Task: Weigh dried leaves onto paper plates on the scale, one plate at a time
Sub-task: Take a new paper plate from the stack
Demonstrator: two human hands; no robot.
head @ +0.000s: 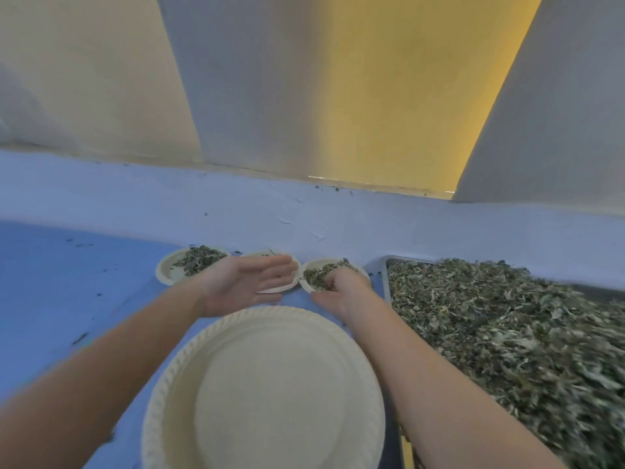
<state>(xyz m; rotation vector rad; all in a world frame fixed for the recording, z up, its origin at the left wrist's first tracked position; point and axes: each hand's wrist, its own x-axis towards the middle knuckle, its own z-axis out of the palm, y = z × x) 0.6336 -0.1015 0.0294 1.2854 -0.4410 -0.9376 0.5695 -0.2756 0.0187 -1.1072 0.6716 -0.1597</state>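
A large empty paper plate [263, 394] sits nearest me at the bottom centre; the scale is not visible. Three small paper plates stand in a row near the wall: the left plate [169, 270] holds dried leaves, the middle plate [274, 288] is mostly hidden under my left hand, and the right plate [313, 265] holds leaves. My left hand [247, 286] hovers flat over the middle plate, palm up, fingers apart. My right hand [338, 289] rests on the right plate with its fingers closed in the dried leaves [319, 275].
A metal tray [385, 265] heaped with dried leaves [507, 333] fills the right side. The blue tabletop [67, 299] carries scattered leaf crumbs. A pale wall ledge [304, 211] runs right behind the small plates.
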